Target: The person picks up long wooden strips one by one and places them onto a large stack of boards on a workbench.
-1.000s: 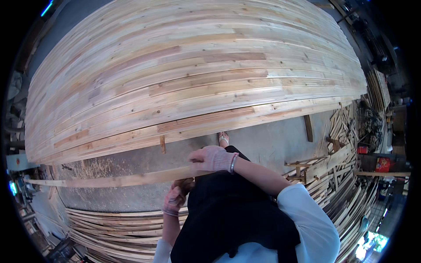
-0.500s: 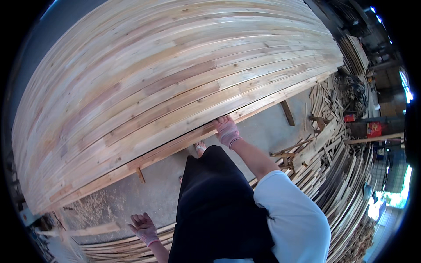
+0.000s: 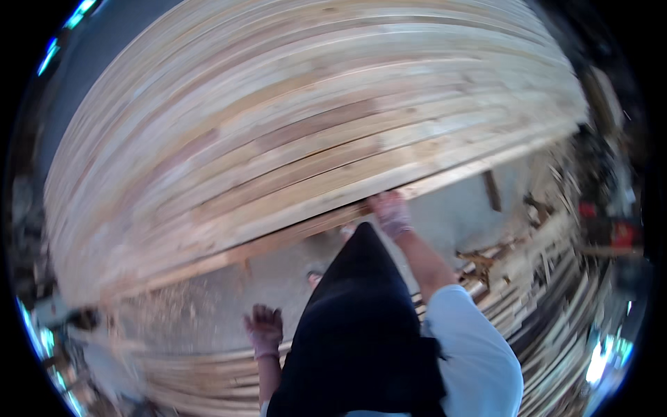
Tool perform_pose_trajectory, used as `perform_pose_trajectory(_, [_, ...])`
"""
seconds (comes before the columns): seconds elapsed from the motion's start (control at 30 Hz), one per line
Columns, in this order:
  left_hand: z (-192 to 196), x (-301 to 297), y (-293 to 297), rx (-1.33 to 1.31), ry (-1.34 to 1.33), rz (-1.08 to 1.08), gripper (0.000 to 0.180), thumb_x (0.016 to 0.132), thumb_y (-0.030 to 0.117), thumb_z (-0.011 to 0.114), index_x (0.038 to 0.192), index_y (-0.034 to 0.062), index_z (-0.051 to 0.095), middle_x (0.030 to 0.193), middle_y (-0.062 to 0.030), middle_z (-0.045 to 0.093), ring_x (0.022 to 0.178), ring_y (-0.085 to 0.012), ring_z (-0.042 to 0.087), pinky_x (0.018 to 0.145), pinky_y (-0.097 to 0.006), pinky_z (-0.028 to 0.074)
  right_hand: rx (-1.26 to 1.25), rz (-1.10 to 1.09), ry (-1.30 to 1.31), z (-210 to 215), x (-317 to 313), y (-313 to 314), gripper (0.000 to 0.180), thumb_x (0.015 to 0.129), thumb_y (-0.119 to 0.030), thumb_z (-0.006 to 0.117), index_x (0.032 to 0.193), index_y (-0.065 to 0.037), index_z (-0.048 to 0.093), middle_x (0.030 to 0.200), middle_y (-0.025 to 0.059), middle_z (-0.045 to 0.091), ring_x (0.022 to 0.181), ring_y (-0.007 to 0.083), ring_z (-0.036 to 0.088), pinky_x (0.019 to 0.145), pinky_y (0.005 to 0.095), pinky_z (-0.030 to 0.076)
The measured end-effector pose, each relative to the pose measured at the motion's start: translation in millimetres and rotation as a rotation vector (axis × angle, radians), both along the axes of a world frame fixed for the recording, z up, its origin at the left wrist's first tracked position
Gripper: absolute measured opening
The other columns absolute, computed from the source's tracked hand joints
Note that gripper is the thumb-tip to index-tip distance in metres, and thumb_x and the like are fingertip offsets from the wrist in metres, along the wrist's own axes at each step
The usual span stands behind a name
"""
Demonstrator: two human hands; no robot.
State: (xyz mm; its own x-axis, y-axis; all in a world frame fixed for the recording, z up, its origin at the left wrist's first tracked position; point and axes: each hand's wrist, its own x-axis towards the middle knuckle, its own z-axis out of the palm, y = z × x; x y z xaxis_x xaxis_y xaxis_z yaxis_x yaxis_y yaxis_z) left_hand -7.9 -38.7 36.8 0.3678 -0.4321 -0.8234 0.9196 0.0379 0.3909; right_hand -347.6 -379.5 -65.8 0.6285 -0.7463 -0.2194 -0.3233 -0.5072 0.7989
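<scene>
The left hand (image 3: 264, 330), in a pink glove, hangs in the air beside the apron, its fingers loosely spread and a little bent, with nothing seen in its grasp. Below and around it in the view, a stack of long wooden strips (image 3: 201, 379) lies along the lower left. The black apron (image 3: 354, 333) fills the lower middle. Above it, a broad spread of pale boards (image 3: 313, 125), laid side by side, reaches across most of the view, and the edge plank (image 3: 278, 242) runs along its near side, with a dark gap behind part of it. The right hand (image 3: 390, 212), also gloved in pink, touches this plank right of the apron's tip, fingers at its upper edge; blur hides whether they grip it or only rest there. Farther right, a dark wooden bar (image 3: 492, 191) shows over the grey floor (image 3: 448, 212), then a heap of scrap wood (image 3: 556, 285)
</scene>
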Motion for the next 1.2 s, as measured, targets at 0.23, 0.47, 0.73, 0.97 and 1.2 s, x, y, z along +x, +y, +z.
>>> perform_pose_trajectory(0.23, [9.8, -8.0, -20.2, -0.125, 0.191, 0.078, 0.047, 0.097, 0.055, 0.04, 0.09, 0.0112, 0.055, 0.073, -0.0014, 0.038, 0.068, -0.0198, 0.041, 0.082, -0.038, 0.045, 0.491, -0.281, -0.681, 46.7, 11.2, -2.9, 0.029, 0.077, -0.014, 0.061, 0.105, -0.019, 0.058, 0.103, 0.0078, 0.064, 0.091, 0.0246, 0.063, 0.081, 0.0374, 0.047])
perform_pose_trajectory(0.47, [-49.1, -2.5, -26.8, -0.704, 0.367, -0.088, 0.049, 0.095, 0.059, 0.046, 0.102, 0.012, 0.06, 0.088, -0.0047, 0.057, 0.081, -0.0235, 0.055, 0.085, -0.044, 0.049, 0.532, -0.234, -0.74, 97.3, 27.0, 2.8, 0.016, 0.074, -0.014, 0.066, 0.088, -0.008, 0.063, 0.088, 0.0151, 0.066, 0.08, 0.0353, 0.066, 0.072, 0.0463, 0.053])
perform_pose_trajectory(0.73, [-51.3, 1.5, -80.6, -0.083, 0.175, 0.285, 0.073, 0.09, 0.072, 0.043, 0.137, 0.0165, 0.043, 0.131, -0.0122, 0.057, 0.11, -0.0322, 0.06, 0.095, -0.052, 0.047, 0.658, -0.072, -0.845, 170.6, 16.7, 79.1, 0.033, 0.063, -0.016, 0.074, 0.086, -0.011, 0.051, 0.083, 0.0101, 0.055, 0.079, 0.0331, 0.058, 0.074, 0.0474, 0.046])
perform_pose_trajectory(0.97, [-26.9, 26.2, -33.6, -0.061, 0.214, 0.619, 0.075, 0.085, 0.081, 0.032, 0.088, 0.0106, 0.058, 0.06, -0.002, 0.046, 0.055, -0.0223, 0.046, 0.062, -0.044, 0.045, 0.764, -0.107, -0.51, 197.9, -109.8, 92.9, 0.061, 0.057, -0.027, 0.084, 0.11, -0.013, 0.059, 0.11, 0.0132, 0.064, 0.106, 0.0341, 0.06, 0.094, 0.0451, 0.045])
perform_pose_trajectory(1.2, [-18.5, 39.3, 33.5, -0.719, 0.232, 0.509, 0.067, 0.084, 0.077, 0.033, 0.079, 0.0137, 0.054, 0.052, 0.0029, 0.036, 0.049, -0.0162, 0.036, 0.06, -0.036, 0.039, 0.871, -0.616, -0.314, 112.4, -314.2, 76.4, 0.062, 0.074, -0.037, 0.075, 0.128, -0.013, 0.057, 0.11, 0.0174, 0.066, 0.106, 0.0385, 0.062, 0.093, 0.0449, 0.049])
